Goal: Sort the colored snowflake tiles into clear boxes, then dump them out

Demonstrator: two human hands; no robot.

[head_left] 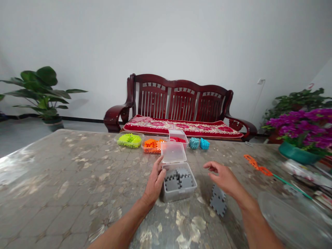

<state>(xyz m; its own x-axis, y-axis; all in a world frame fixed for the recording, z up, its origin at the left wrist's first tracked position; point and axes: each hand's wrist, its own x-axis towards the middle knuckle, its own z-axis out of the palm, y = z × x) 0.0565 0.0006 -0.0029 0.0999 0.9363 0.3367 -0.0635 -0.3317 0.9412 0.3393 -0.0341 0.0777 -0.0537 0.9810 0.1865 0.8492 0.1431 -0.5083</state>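
We're resting left hand [155, 181], fingers parted, against clear box [178, 197], gray tiles [172, 184] sitting inside; hovering right hand [223, 177] (half-curled, gripping nothing visible) near loose gray pieces [218, 203] on table [75, 193].

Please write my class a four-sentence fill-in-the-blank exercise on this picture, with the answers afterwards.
1. The left hand is beside the clear box, whose notched tiles are ____.
2. Loose tiles outside it lie nearest the ____ hand.
3. The leftmost tub holds small pieces coloured ____.
4. The flowers in the teal pot are ____.

Missing words: grey; right; yellow-green; purple.
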